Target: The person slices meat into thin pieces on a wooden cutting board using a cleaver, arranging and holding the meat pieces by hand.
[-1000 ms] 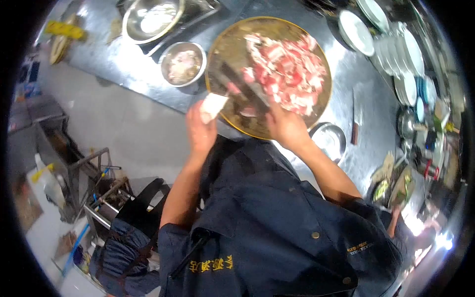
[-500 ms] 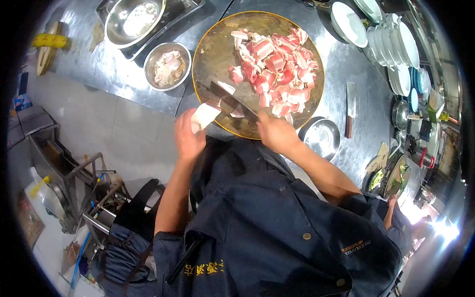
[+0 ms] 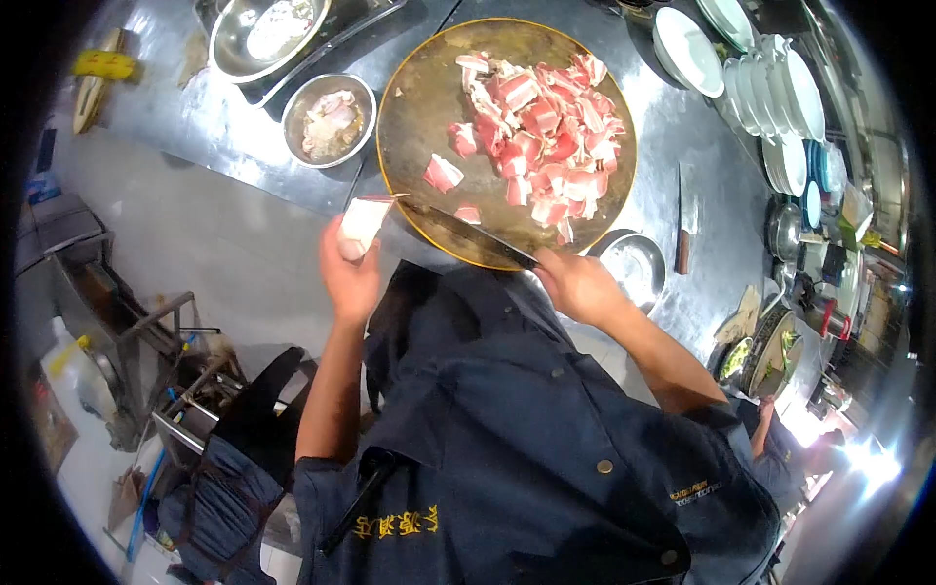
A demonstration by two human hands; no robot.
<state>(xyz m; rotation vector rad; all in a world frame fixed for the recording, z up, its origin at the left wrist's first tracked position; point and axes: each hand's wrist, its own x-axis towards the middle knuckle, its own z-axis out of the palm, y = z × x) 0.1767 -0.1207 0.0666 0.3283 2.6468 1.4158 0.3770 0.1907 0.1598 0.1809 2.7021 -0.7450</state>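
Note:
My left hand (image 3: 351, 275) is closed around a piece of meat (image 3: 365, 222) with a pale outer face, held off the near left edge of the round chopping board (image 3: 419, 107). In my right hand (image 3: 583, 285) is the handle of a cleaver or broad kitchen knife (image 3: 468, 232). Its dark blade points left over the board's near edge, the tip close to the held meat. Sliced red-and-white meat (image 3: 551, 136) lies heaped on the right half of the board. A loose slice (image 3: 443, 174) and a few small pieces rest nearer the blade.
Left of the board stands a metal bowl with meat (image 3: 331, 80), with a larger steel bowl (image 3: 216, 49) on a tray behind. To the right are a metal bowl (image 3: 655, 255), another knife (image 3: 683, 219) and stacked white plates (image 3: 801, 88). Another person's arm (image 3: 763, 429) shows at far right.
My left hand and the meat have moved left, away from the board. My right hand has drawn the knife toward me and right. A slice once beside the blade now lies uncovered.

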